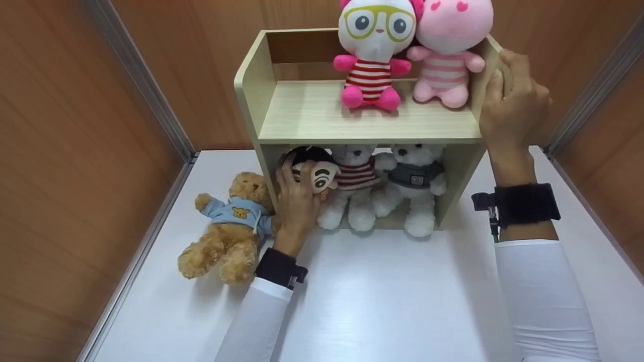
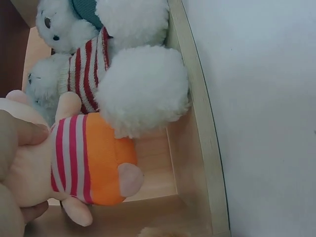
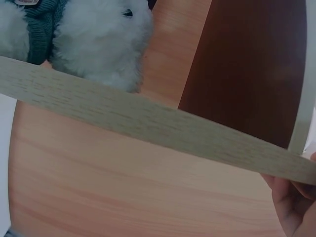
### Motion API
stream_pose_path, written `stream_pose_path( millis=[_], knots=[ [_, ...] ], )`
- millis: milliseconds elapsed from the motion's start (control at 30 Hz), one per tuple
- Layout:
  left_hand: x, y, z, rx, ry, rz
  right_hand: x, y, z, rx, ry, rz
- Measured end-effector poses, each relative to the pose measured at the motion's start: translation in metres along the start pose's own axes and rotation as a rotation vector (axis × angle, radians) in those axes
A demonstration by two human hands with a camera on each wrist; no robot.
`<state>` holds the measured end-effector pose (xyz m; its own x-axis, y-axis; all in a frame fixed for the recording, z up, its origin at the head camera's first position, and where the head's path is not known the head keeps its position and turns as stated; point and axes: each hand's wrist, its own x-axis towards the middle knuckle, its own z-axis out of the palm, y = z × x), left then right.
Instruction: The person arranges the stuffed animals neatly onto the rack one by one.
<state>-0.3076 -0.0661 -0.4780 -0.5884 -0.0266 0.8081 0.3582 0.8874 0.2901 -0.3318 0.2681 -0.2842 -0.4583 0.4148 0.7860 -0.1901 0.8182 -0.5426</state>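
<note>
My left hand (image 1: 298,201) grips a plush doll (image 1: 323,177) with black hair by its head, at the left of the lower compartment of a pale wooden shelf (image 1: 307,115). In the left wrist view the doll's pink-striped shirt and orange shorts (image 2: 101,158) show, with fingers around its head. Beside it sit a white bear in a red-striped sweater (image 1: 356,176) and a white bear in a grey-green sweater (image 1: 413,173). My right hand (image 1: 515,103) holds the shelf's right side panel near its top front edge, thumb on the inner face.
On the upper shelf sit a plush in yellow glasses (image 1: 372,75) and a pink plush (image 1: 447,73). A brown teddy bear (image 1: 234,231) in a blue hoodie leans by the shelf's left side on the white table (image 1: 392,296). Wood-grain walls (image 1: 90,166) enclose the table.
</note>
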Motion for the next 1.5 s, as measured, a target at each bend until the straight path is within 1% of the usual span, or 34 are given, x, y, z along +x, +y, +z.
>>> stream_pose_path(
  millis=[100, 167, 367, 533, 733, 867, 1000, 1067, 1167, 1300, 1400, 1500],
  knots=[
    [0.0, -0.003, 0.002, 0.013, -0.053, -0.042, -0.002, 0.002, 0.0, -0.002, -0.001, 0.003],
    [-0.001, -0.005, 0.003, 0.027, -0.075, -0.059, -0.003, 0.002, 0.001, 0.001, 0.006, -0.003],
    [-0.004, -0.014, 0.008, 0.071, -0.116, -0.077, -0.002, -0.001, 0.003, 0.025, 0.013, -0.013],
    [-0.006, -0.02, 0.01, 0.065, -0.149, -0.098, -0.002, -0.003, 0.004, 0.034, 0.015, -0.008],
    [-0.005, -0.021, 0.012, 0.062, -0.223, -0.121, 0.0, 0.0, 0.003, 0.028, 0.016, -0.019],
    [-0.006, -0.02, 0.015, 0.066, -0.255, -0.142, 0.0, 0.0, 0.004, 0.034, 0.012, -0.034],
    [-0.006, -0.019, 0.017, 0.08, -0.272, -0.16, -0.001, 0.0, 0.003, 0.051, 0.017, -0.059],
    [-0.005, -0.018, 0.018, 0.072, -0.282, -0.164, -0.001, 0.001, 0.002, 0.05, 0.028, -0.076],
    [-0.003, -0.017, 0.02, 0.059, -0.309, -0.167, 0.0, 0.002, 0.001, 0.046, 0.031, -0.067],
    [-0.004, -0.017, 0.021, 0.073, -0.336, -0.187, 0.001, 0.002, 0.0, 0.025, 0.009, -0.037],
    [-0.006, -0.017, 0.023, 0.079, -0.328, -0.196, 0.0, 0.001, 0.001, 0.022, -0.002, -0.037],
    [-0.007, -0.015, 0.024, 0.088, -0.294, -0.185, 0.0, 0.001, 0.001, 0.023, -0.007, -0.033]
  ],
)
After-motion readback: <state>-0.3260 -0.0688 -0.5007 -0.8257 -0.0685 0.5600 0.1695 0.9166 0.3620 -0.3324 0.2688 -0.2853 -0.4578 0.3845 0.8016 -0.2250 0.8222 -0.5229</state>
